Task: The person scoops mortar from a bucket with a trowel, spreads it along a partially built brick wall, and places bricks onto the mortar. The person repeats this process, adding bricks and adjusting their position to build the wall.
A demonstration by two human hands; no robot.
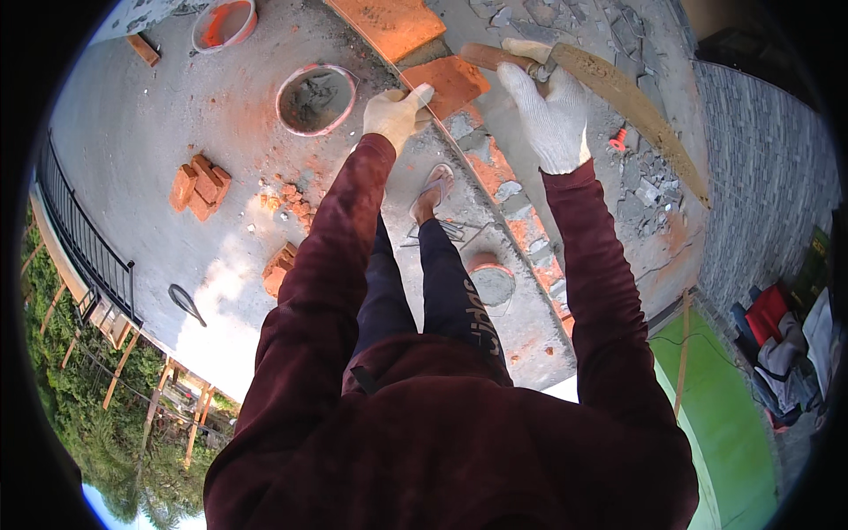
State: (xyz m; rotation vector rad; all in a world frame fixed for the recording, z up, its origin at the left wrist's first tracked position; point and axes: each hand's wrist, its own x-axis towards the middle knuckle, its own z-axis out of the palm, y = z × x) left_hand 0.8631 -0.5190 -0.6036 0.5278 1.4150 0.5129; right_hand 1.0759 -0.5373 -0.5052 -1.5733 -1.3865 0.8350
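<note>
Upper centre: left hand (397,113) rests fingers on a brick (449,81), right hand (549,110) fist-tight round trowel (618,84). Brick course (517,212) part laid, mortar bucket (315,99) nearly empty.

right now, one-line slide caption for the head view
Gloved left hand steadies a brick; right hand holds a trowel.

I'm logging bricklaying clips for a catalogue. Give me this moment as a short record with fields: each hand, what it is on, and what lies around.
left hand: gloved, resting on a red brick
right hand: gloved, gripping a trowel by its handle
brick: lies on the mortared wall course
nearby: bucket with grey mortar, loose brick pile
footwear: sandal on concrete
</note>
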